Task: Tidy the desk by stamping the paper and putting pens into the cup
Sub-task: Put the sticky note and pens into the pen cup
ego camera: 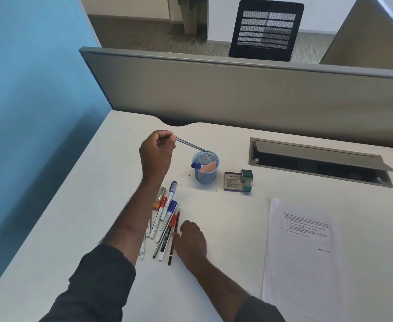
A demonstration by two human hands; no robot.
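My left hand [157, 152] is raised left of the blue mesh cup [206, 175] and pinches a thin dark pen [189, 144]; the pen's tip reaches the cup's rim. Inside the cup lie a blue-capped marker [196, 165] and a tan card. My right hand [190, 240] rests flat on the desk, fingers touching a red-and-black pencil [174, 238] at the right edge of a pile of several markers [165, 217]. A printed paper [302, 247] lies at the right. A stamp [246, 181] and ink pad box [233, 181] sit right of the cup.
The white desk [102, 205] ends at a grey partition [214, 89] behind. A cable tray with an open lid [318, 161] is sunk into the desk at the back right. A blue wall stands on the left, and a black chair [266, 29] beyond the partition.
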